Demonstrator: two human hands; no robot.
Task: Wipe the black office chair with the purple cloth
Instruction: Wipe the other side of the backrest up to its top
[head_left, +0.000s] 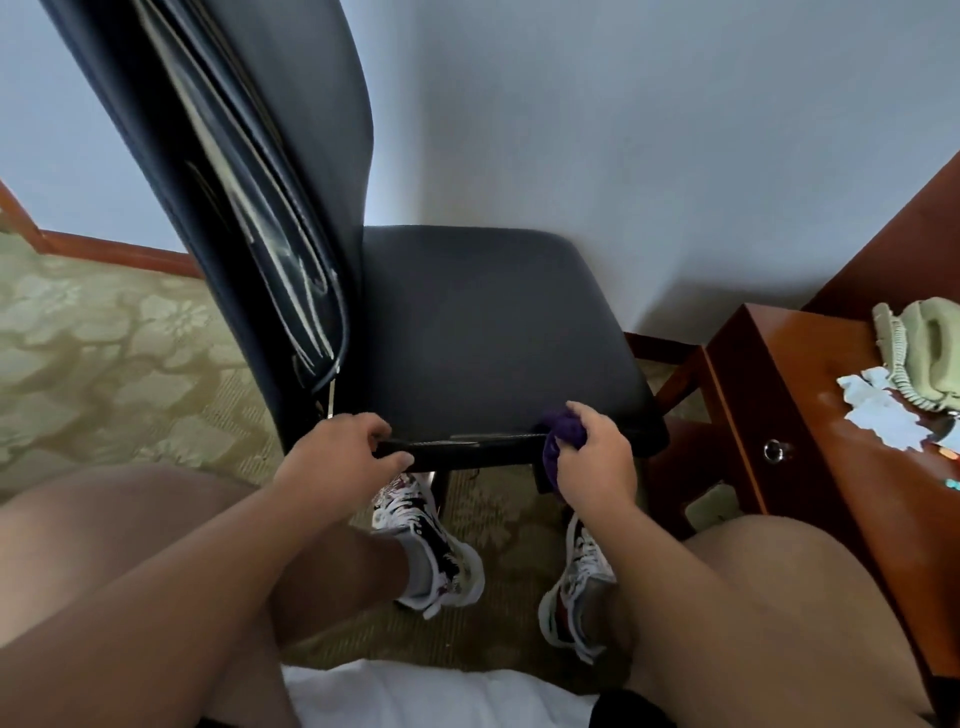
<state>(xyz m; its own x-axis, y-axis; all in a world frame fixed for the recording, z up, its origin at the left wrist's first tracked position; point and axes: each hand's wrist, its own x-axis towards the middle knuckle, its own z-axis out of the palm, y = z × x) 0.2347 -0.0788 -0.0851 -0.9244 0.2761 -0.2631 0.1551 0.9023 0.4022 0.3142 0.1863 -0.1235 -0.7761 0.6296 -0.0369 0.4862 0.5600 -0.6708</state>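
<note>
The black office chair (483, 332) stands sideways in front of me, its tall backrest on the left and its dark seat in the middle. A black armrest bar runs along the near side of the seat. My left hand (337, 457) grips the left end of that bar, fingers curled over it. My right hand (597, 457) holds the bunched purple cloth (563, 439) against the bar's right end. Part of the cloth is hidden under my fingers.
A reddish wooden nightstand (810, 395) stands close on the right, carrying a pale green telephone (930, 353) and torn white paper (883, 415). Patterned green carpet (104, 353) covers the floor. A pale wall is behind the chair. My knees and sneakers are below the bar.
</note>
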